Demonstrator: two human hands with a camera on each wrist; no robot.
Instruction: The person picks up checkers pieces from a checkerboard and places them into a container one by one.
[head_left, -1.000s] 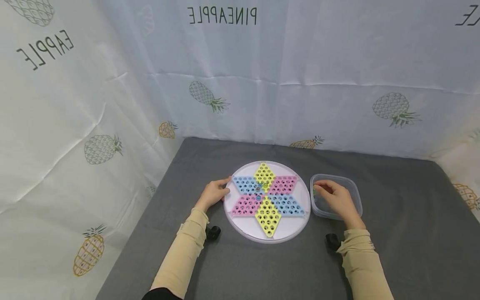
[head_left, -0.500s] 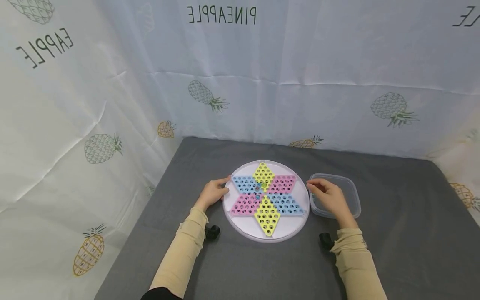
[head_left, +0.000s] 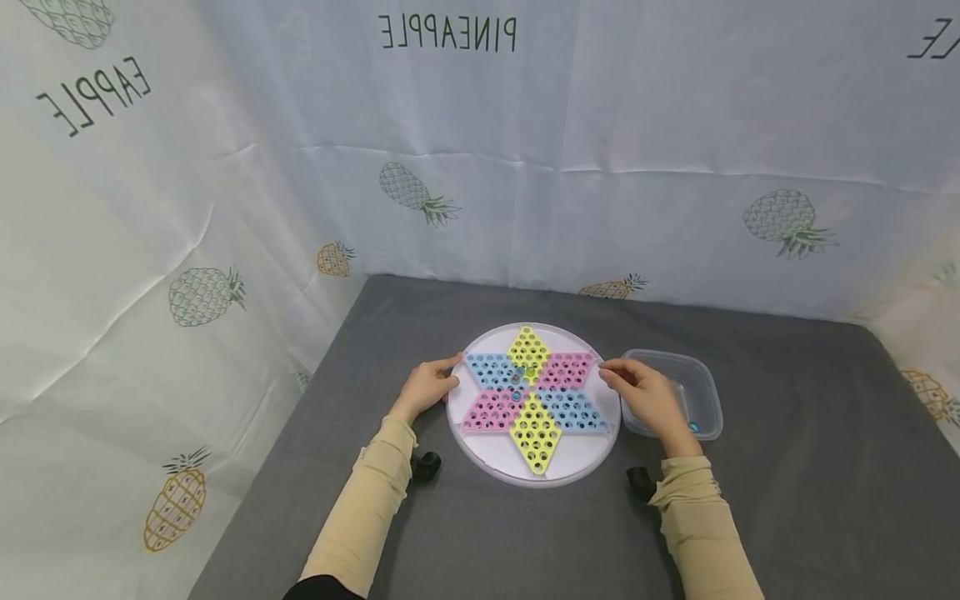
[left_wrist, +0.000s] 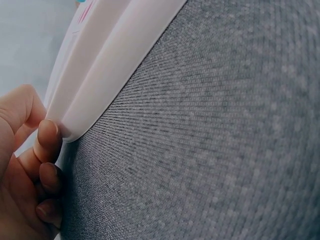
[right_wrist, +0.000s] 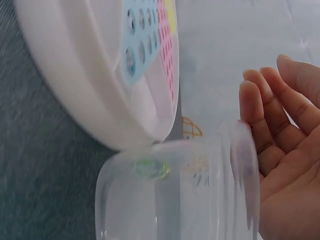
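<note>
Now both forearms lie along the grey fabric bench (head_left: pixel 465 533). Left hand (head_left: pixel 426 387) grips the left rim of the round white plastic board (head_left: pixel 534 402), fingertips (left_wrist: pixel 47 137) curled under its edge. Right hand (head_left: pixel 648 396) hovers relaxed, holding nothing, between board and clear tub (head_left: pixel 705 392). Only the right wrist view shows a green marble (right_wrist: pixel 151 168) inside.
</note>
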